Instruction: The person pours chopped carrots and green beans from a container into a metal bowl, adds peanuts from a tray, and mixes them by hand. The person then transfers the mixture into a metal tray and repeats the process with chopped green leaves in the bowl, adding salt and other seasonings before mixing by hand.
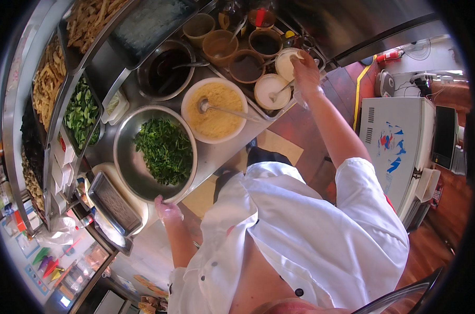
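My left hand [168, 211], in a clear plastic glove, grips the near rim of a large stainless steel bowl [121, 153] with chopped leafy greens [165, 151] in it. My right hand [306, 76], also gloved, is over a round tub of white powder or grains [286, 64] at the counter's right end; its fingers are bent, and whether they pinch anything is unclear. Just below it, a second white-filled tub [273, 92] has a spoon in it. Between the hands stands a white bowl of yellow crumbly food [218, 114] with a metal ladle [221, 109] lying in it.
A metal bowl of dark liquid [166, 70] stands behind the greens. Tubs of sauce [246, 66] fill a tray at the back. Raised metal pans [80, 114] of cut foods line the left. A rectangular metal tray [115, 204] lies left of my left hand. A white chest freezer [394, 137] stands at right.
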The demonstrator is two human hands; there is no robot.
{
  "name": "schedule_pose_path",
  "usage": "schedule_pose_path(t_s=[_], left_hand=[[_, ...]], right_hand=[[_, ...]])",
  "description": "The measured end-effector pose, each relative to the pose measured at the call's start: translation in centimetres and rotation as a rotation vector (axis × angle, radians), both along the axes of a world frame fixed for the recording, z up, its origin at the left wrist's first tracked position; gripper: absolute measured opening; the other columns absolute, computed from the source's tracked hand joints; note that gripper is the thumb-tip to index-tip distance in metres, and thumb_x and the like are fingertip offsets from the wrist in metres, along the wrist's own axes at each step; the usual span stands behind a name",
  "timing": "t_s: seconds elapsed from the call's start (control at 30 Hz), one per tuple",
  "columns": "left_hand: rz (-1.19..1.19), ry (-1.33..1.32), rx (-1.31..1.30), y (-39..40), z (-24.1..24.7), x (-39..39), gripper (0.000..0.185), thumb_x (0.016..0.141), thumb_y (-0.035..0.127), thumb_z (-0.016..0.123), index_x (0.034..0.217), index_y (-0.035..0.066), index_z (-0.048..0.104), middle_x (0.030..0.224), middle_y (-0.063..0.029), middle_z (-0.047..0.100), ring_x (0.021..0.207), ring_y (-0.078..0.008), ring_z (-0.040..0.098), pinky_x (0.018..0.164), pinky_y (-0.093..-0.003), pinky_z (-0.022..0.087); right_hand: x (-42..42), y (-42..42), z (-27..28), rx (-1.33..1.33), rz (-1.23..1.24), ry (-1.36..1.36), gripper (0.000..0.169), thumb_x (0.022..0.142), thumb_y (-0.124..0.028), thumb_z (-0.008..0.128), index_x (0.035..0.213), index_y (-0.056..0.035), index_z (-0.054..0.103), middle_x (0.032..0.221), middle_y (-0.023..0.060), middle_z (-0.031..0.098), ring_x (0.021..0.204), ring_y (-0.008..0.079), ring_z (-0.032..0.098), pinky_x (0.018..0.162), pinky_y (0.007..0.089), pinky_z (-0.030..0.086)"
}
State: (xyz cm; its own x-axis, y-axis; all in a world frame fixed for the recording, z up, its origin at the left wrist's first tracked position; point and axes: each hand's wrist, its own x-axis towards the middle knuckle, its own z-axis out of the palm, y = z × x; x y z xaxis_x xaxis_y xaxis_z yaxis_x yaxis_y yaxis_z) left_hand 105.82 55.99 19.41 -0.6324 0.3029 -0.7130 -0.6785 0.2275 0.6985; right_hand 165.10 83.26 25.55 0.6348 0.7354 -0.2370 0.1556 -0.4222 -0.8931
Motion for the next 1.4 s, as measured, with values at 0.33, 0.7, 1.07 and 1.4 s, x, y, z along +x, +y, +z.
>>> schedule_pose_path(t_s=[0.33,0.7,1.07,1.4], left_hand=[[-0.371,0.106,0.152,4.0,18.9,5.3,0.030,0.085,0.001,0.061,0.113,-0.006,0.062,0.112,-0.0136,0.067,0.105,-0.0260,0.064,0.097,-0.0399,0.053],[-0.683,0.057,0.178,16.3,22.6,15.5,0.040,0.096,0.006,0.058,0.134,-0.004,0.055,0.132,-0.0169,0.062,0.121,-0.0311,0.060,0.109,-0.0456,0.047],[-0.690,0.155,0.311,18.7,23.7,18.7,0.039,0.093,0.012,0.061,0.129,-0.003,0.059,0.127,-0.0140,0.064,0.118,-0.0267,0.059,0.108,-0.0389,0.043],[-0.591,0.286,0.365,18.2,23.0,20.2,0.038,0.094,0.011,0.060,0.130,-0.001,0.059,0.124,-0.0138,0.065,0.112,-0.0262,0.064,0.099,-0.0387,0.052]], right_hand=[[2.9,8.6,-1.3,0.024,0.074,-0.037,0.066,0.086,-0.050,0.073,0.134,-0.0056,0.063,0.123,0.0166,0.071,0.113,0.0285,0.067,0.097,0.0360,0.049],[2.0,9.4,-4.4,-0.005,0.428,-0.474,0.055,0.099,-0.054,0.053,0.112,-0.0040,0.071,0.107,0.0235,0.071,0.105,0.0413,0.067,0.091,0.0472,0.052],[5.3,9.0,-5.6,-0.069,0.220,-0.272,0.047,0.101,-0.042,0.048,0.098,-0.0034,0.074,0.098,0.0209,0.074,0.101,0.0375,0.069,0.092,0.0457,0.052],[6.9,8.1,-0.9,0.049,0.130,-0.139,0.039,0.101,-0.037,0.056,0.098,-0.0014,0.073,0.076,0.0081,0.075,0.072,0.0190,0.072,0.072,0.0326,0.055]])
